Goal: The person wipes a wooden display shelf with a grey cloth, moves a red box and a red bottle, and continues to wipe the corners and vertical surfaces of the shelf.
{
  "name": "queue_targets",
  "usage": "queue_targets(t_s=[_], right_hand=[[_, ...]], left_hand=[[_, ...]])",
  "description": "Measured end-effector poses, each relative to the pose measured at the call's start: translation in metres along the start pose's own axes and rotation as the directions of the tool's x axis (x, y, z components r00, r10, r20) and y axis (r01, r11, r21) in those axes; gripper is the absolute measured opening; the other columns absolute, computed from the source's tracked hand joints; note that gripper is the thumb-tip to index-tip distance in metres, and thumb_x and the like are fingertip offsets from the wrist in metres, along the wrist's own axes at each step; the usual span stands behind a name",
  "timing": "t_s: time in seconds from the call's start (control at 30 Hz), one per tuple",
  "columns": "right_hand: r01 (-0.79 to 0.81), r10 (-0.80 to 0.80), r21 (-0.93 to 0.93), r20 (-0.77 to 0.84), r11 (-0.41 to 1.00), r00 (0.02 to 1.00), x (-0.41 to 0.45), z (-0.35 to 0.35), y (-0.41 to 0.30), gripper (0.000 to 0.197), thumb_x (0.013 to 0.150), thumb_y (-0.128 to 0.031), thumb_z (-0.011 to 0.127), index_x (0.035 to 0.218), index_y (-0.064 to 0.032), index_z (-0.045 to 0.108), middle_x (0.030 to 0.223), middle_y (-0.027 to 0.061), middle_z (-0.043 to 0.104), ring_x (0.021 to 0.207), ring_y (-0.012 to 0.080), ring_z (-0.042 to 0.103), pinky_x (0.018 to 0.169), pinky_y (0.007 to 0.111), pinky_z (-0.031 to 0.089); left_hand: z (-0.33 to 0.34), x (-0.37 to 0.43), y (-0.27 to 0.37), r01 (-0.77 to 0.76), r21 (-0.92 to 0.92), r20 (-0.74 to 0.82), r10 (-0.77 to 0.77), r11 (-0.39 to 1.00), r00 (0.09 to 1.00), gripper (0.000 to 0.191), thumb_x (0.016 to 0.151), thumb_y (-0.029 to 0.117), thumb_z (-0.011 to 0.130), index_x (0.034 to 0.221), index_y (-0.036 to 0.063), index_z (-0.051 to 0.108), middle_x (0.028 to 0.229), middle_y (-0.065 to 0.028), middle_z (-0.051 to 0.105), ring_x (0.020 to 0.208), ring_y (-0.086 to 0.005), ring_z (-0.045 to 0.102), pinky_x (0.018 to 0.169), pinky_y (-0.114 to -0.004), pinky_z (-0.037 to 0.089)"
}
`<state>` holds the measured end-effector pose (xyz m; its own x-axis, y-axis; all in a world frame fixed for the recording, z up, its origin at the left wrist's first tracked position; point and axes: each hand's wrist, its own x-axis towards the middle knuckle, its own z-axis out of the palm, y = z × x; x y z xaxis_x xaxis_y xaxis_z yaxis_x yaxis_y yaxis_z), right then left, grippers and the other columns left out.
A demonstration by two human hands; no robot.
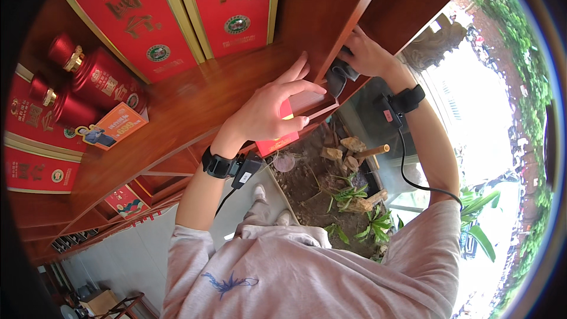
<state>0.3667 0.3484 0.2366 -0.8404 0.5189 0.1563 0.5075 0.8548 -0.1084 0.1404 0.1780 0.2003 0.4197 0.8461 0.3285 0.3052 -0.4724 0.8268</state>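
Dark grey cloth (pixel 340 75) is bunched under my right hand (pixel 367 53), whose fingers grip it against the narrow edge of the wooden shelving, partly behind an upright board. Reaching across from the left, my left hand (pixel 274 106) holds nothing, its fingers apart, near the front edge of the wooden shelf (pixel 221 84). Below its thumb, a red box (pixel 288 137) shows in a lower compartment, partly hidden by the hand. Tall red and gold boxes (pixel 141 22) stand on the shelf at the upper left.
Red bottles (pixel 104 77) and an orange price card (pixel 113 126) stand on the shelf at left. Below lies a soil bed with rocks (pixel 353 144) and green plants (pixel 376 226). A bamboo spout (pixel 372 150) sticks out there. Bright glass lies at right; a wooden chair (pixel 128 305) is at lower left.
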Motion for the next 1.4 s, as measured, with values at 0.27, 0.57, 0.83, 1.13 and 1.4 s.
queue_targets(t_s=[0.27,0.57,0.83,1.13,1.4], right_hand=[[-0.168,0.174,-0.043,0.214,0.985,0.961,0.053,-0.016,0.003,0.036,0.091,-0.019,0.055,0.127,-0.0155,0.057,0.127,0.0089,0.057,0.119,0.0331,0.048,0.096,0.041,0.047],[-0.238,0.269,-0.153,0.234,0.959,0.935,0.103,0.0,0.058,0.038,0.093,-0.025,0.051,0.13,-0.0174,0.055,0.13,0.0103,0.055,0.121,0.0334,0.048,0.097,0.041,0.046],[-0.307,0.359,-0.227,0.236,0.924,0.903,0.125,0.005,0.099,0.041,0.093,-0.031,0.048,0.132,-0.0191,0.053,0.133,0.0115,0.053,0.122,0.0337,0.048,0.099,0.041,0.045],[-0.362,0.43,-0.279,0.244,0.89,0.869,0.122,0.008,0.108,0.044,0.095,-0.037,0.044,0.135,-0.0211,0.051,0.136,0.0129,0.051,0.124,0.0341,0.048,0.1,0.04,0.044],[-0.376,0.466,-0.334,0.255,0.865,0.847,0.108,0.006,0.098,0.048,0.095,-0.043,0.041,0.138,-0.0228,0.049,0.139,0.0141,0.049,0.125,0.0344,0.048,0.101,0.04,0.043]], left_hand=[[0.004,0.0,0.003,0.01,0.168,-0.004,-0.01,0.986,1.0,0.054,0.07,0.008,0.071,0.122,0.015,0.06,0.158,-0.024,0.011,0.141,-0.0363,0.03,0.107,-0.042,0.038],[0.003,0.004,0.006,0.039,0.093,0.0,-0.039,0.995,0.999,0.052,0.069,0.003,0.067,0.119,0.0131,0.061,0.157,-0.0242,0.014,0.139,-0.0358,0.034,0.104,-0.04,0.042],[0.002,0.004,0.004,0.048,0.119,-0.016,-0.046,0.992,0.999,0.048,0.071,0.003,0.067,0.118,0.0127,0.061,0.157,-0.0234,0.016,0.139,-0.0348,0.035,0.105,-0.04,0.042],[0.002,0.003,0.004,0.055,0.102,-0.013,-0.054,0.993,0.998,0.048,0.071,0.002,0.066,0.118,0.0134,0.061,0.156,-0.023,0.017,0.138,-0.035,0.035,0.104,-0.039,0.043],[0.004,0.001,0.002,0.053,0.071,-0.013,-0.053,0.996,0.999,0.051,0.072,0.002,0.067,0.121,0.0134,0.061,0.157,-0.0223,0.017,0.14,-0.0345,0.033,0.105,-0.039,0.042]])
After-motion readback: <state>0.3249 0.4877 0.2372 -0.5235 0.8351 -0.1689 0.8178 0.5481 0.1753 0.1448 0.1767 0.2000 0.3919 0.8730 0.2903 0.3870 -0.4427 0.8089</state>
